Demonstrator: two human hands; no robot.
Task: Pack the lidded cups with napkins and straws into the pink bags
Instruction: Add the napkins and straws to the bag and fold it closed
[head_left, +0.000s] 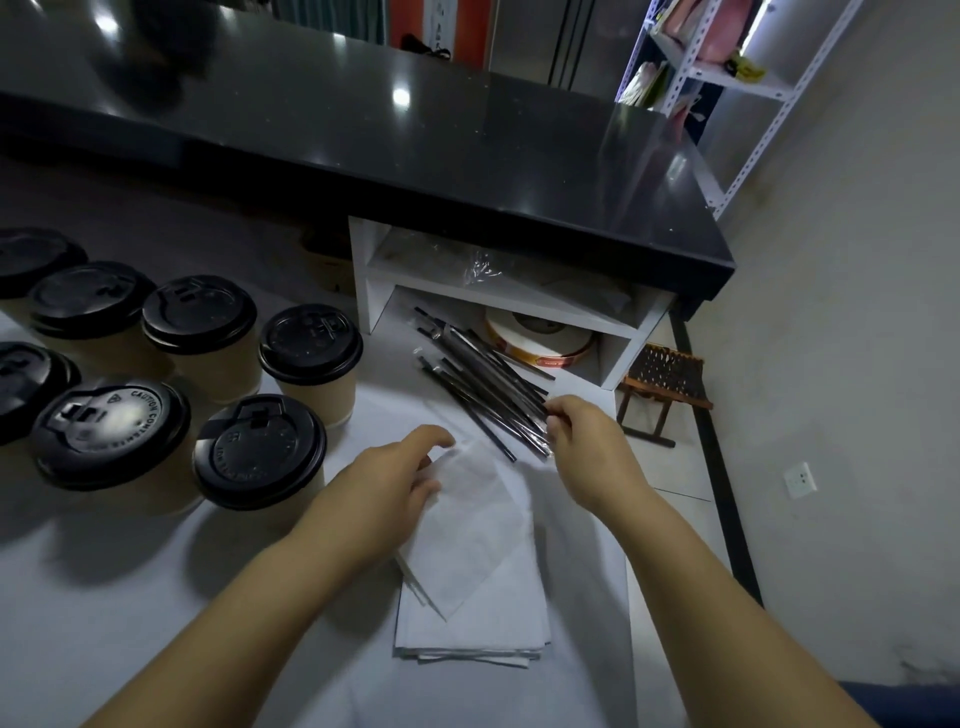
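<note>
Seen from the person's own head, two bare forearms reach forward over a white table (156, 597). Nearest, at 6 o'clock, lies a squared stack of napkins (467, 623), white on white. The left grip (395, 483), a bare hand just left of centre, pinches the top napkin (472, 509) by its far corner between thumb and fingers, and that sheet sits turned at an angle to the stack beneath. The right grip (587, 452), a bare hand at 4 o'clock from the middle of the view, closes thumb and fingertips on the near ends of a loose bundle of dark straws (483, 379) in clear wrappers. The straws fan away toward 11 o'clock across the table, their far ends reaching a white shelf unit (498, 301). At 9 o'clock stand seven lidded cups (260, 447), tan paper with black lids, upright in two rough rows, well apart from both hands. In the shelf unit's lower opening lies a round flat roll (540, 338); clear plastic sits in the upper one. At 3 o'clock, on the floor, stands a small folding stool (665, 395). Farther off, a glossy black counter (415, 130) runs across the top. At 1 o'clock a metal rack (727, 78) holds pink items (722, 31), too blurred to identify.
</note>
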